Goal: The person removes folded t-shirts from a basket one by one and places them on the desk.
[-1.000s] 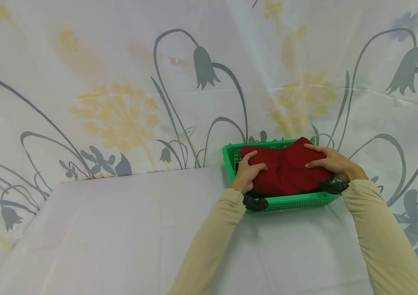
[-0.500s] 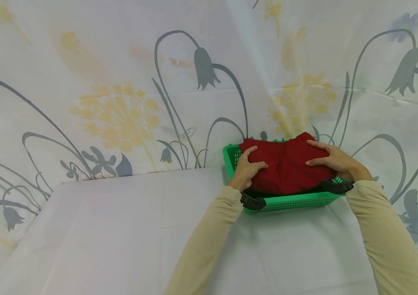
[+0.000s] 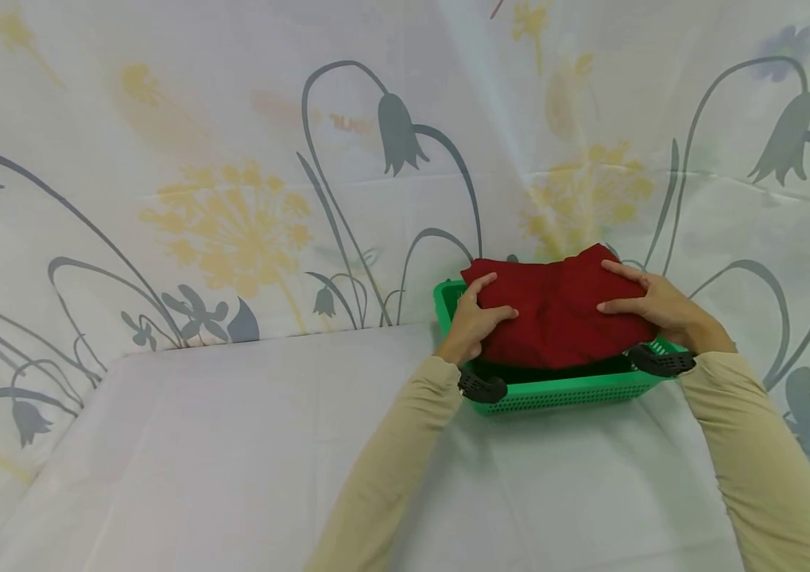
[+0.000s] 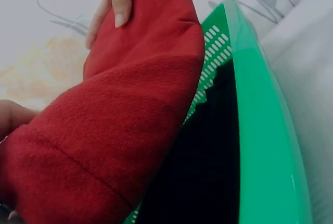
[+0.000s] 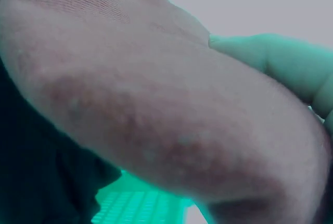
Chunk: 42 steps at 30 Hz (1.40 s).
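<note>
A folded piece of red cloth (image 3: 555, 318) is held over the green basket (image 3: 569, 392). My left hand (image 3: 474, 324) grips its left end, thumb on the near face. At the opposite end my right hand (image 3: 665, 308) grips it the same way. The left wrist view shows the bundle as a thick fold with a seam, raised along the basket's side. Below it, dark cloth (image 4: 203, 166) lies inside the basket. In the right wrist view the cloth looks pale and fills most of the picture; the fingers under the bundle are mostly hidden.
The basket has perforated walls and stands at the back right of a table with a white cover (image 3: 233, 445). Right behind rises a curtain (image 3: 233, 119) printed with grey and yellow flowers. Black straps (image 3: 482, 387) are on both wrists.
Both hands have raised the red cloth a little, its far edge now higher against the curtain. More of the basket's dark inside shows at the front, and the right hand has shifted slightly right.
</note>
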Motion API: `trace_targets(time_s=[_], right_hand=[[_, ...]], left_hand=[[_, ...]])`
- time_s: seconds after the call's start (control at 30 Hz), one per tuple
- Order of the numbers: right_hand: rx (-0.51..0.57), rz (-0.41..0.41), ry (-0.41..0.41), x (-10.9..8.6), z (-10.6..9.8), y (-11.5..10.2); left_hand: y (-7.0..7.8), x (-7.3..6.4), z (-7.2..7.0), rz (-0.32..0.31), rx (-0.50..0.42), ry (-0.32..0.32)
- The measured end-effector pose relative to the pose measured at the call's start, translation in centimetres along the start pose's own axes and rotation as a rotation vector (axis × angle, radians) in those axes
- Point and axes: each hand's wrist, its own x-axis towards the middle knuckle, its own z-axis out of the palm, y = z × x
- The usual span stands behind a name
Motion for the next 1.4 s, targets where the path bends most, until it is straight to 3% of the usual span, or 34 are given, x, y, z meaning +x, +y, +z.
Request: trace_targets(time_s=[0.57,0.7,0.9,1.2,1.4], right_hand=[[0.07,-0.003,0.064,-1.4,0.9,-1.2],[0.106,-0.027,0.067,-1.9,1.4,-1.3],[0.062,-0.075,0.072,-2.4,2.4,-1.3],[0.157,-0.151,0.059,-2.6,4.3,-1.1],[0.132,-0.188,0.059,-2.9,5.4,-1.3]], left_hand=[[1.9,-0.7,-1.1,0.035,-0.026,-0.061],[2.1,-0.9,-1.6,0.032,-0.026,-0.068],[2.1,-1.4,-2.4,0.047,-0.007,-0.071],[1.9,-2.5,-3.6,0.091,0.011,-0.047],[1.9,-3.3,-4.9,0.113,0.013,-0.059]])
